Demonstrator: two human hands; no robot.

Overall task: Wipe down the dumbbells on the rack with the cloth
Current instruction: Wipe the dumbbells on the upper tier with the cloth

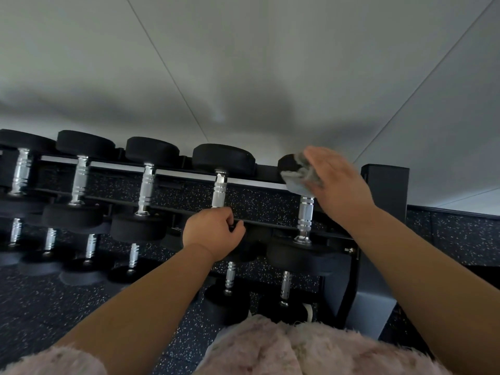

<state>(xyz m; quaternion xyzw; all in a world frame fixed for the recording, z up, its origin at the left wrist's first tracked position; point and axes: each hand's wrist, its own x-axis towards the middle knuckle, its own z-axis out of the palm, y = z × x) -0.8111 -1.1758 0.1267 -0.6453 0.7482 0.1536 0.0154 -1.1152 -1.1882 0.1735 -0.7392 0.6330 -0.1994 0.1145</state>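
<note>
A black rack (270,224) holds rows of black dumbbells with chrome handles. My right hand (338,185) presses a grey cloth (299,177) with straight fingers onto the far head of the rightmost top-row dumbbell (305,215). The cloth covers most of that head. My left hand (213,232) curls its fingers over the rack's front rail, over the near head of the neighbouring dumbbell (220,185). That near head is hidden under the hand.
Several more dumbbells (147,185) line the top row to the left, with lower rows (230,277) beneath. The rack's black upright post (385,185) stands just right of my right hand. A pale wall rises behind; speckled dark rubber floor (54,307) lies below.
</note>
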